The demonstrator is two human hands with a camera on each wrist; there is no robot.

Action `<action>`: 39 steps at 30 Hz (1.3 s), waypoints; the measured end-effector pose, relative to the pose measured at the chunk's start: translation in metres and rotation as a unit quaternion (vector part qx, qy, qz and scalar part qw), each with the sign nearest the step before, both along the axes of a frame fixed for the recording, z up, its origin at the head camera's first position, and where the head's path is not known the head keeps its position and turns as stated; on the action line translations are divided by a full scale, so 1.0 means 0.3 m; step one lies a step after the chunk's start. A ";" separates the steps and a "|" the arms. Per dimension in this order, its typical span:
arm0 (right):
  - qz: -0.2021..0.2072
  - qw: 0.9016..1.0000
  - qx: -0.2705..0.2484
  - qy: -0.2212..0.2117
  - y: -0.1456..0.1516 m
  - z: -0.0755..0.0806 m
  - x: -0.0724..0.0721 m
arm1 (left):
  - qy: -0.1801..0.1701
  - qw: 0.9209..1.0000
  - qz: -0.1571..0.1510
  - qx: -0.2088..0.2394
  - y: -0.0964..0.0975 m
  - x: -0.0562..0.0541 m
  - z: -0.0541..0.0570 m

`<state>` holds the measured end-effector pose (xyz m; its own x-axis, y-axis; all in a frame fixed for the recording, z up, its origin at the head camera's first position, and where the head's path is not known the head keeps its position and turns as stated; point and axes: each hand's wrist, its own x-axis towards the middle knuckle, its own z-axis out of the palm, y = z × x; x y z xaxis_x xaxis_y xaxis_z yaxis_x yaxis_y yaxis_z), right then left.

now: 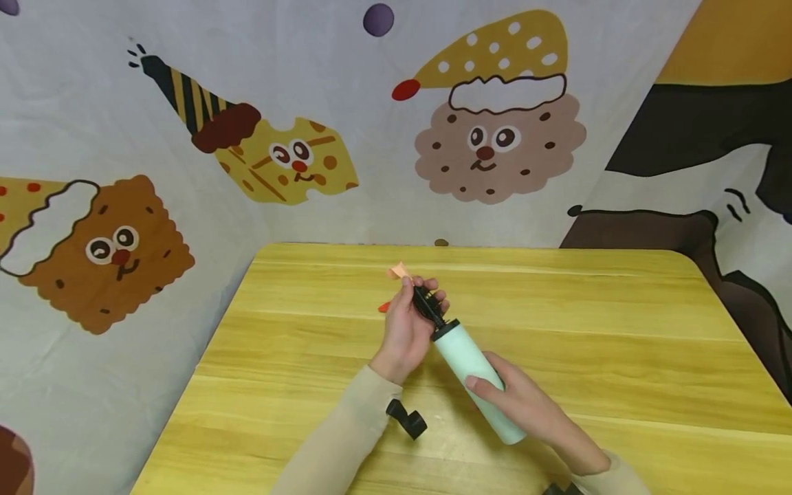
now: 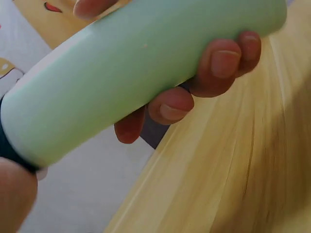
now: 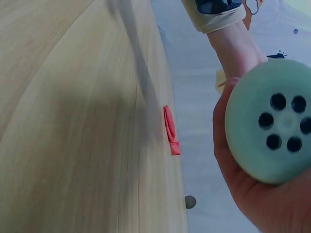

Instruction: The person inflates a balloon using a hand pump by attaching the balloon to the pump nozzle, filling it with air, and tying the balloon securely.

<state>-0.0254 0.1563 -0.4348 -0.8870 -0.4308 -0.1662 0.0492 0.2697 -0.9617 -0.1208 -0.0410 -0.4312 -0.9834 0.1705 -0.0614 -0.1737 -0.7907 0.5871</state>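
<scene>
Smooth mint cylinder [image 2: 141,63] in fingers [image 2: 224,64] above woodgrain tabletop [image 1: 278,385]

Looks like a makeshift tabletop corner with children's-party decor; cannot be settled as home or studio. Has a yellow-brown, wood-grained table with rounded far corners [image 1: 588,309], set close to a pale grey-white, softly creased, cloth-like sheet [image 1: 322,69] rising behind the far edge and beyond the left edge. Shows, printed on that sheet, a brown square cartoon biscuit [image 1: 102,289] off the left edge, a yellow cartoon cheese in a striped party hat [image 1: 278,182], a pinkish scalloped cartoon biscuit in a dotted cap [image 1: 513,165] above the far edge, and purple dots [image 1: 379,20] higher up.
</scene>
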 end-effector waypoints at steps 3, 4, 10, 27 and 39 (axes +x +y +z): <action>0.022 1.000 -0.008 -0.006 -0.002 -0.005 0.001 | -0.021 0.998 0.051 -0.035 0.006 -0.011 -0.002; 0.028 0.999 -0.010 -0.015 -0.002 -0.005 0.002 | -0.025 0.997 0.065 -0.043 0.007 -0.014 -0.002; 0.032 0.998 -0.004 -0.053 0.002 -0.005 0.016 | -0.023 0.992 0.113 -0.044 -0.014 -0.033 0.011; 0.005 0.999 0.043 -0.011 -0.049 -0.008 0.021 | -0.013 0.985 0.123 -0.119 0.002 -0.021 -0.056; -0.014 0.989 0.140 0.049 -0.105 0.012 0.028 | -0.012 0.971 0.174 -0.164 -0.089 -0.093 -0.040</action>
<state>-0.0171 0.1248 -0.4312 -0.9157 -0.3551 -0.1879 -0.0295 0.5257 -0.8501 -0.1487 -0.0677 -0.4431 -0.9756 -0.2044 -0.0806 0.0532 -0.5758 0.8158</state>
